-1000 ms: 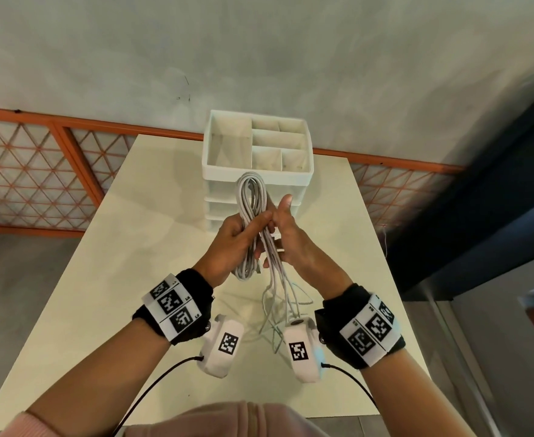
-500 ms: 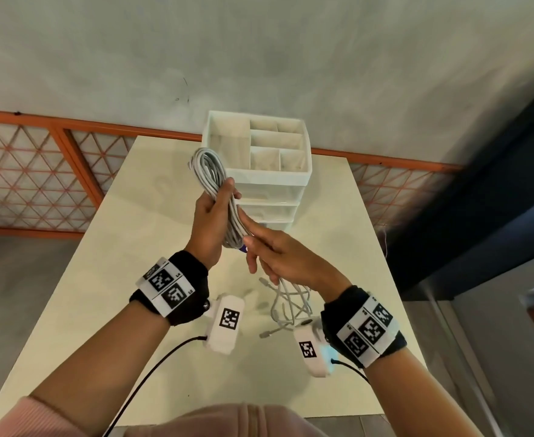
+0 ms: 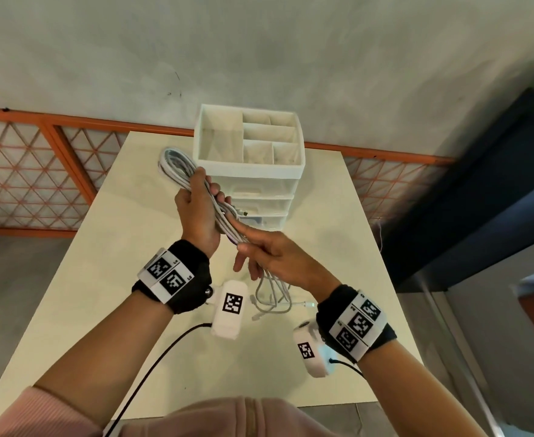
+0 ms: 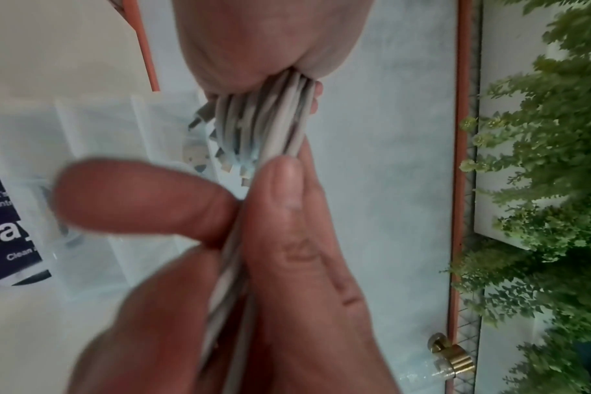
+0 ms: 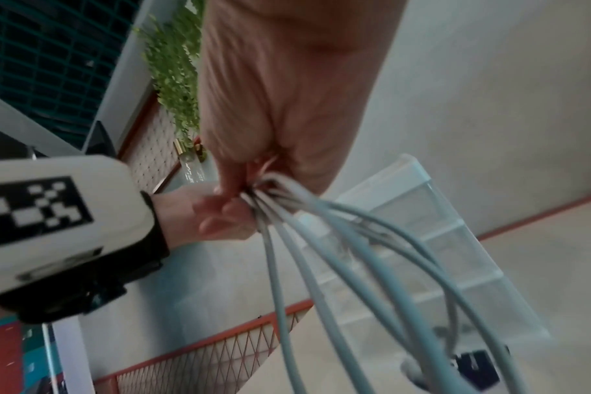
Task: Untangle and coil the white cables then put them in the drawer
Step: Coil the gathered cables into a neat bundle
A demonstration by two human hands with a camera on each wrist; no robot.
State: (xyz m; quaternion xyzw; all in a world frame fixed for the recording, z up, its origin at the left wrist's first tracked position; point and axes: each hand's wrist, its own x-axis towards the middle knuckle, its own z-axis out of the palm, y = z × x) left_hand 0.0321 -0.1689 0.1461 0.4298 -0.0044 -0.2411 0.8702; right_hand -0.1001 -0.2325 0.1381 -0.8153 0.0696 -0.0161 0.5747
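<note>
The left hand [image 3: 201, 212] is gripping a coil [image 3: 177, 164] of white cables, fingers wrapped around the bundle, raised above the table [image 3: 127, 247]. The right hand [image 3: 272, 257] is pinching the loose strands [image 3: 272, 294] just below it, and these are trailing down to the table near the person. To coil well, the right hand should probably be feeding each strand up in even loops while the left is keeping the bundle tight. Beyond the hands, at the table's far edge, a white drawer unit [image 3: 259, 197] is standing. Its drawers look closed, so one will likely need opening first.
</note>
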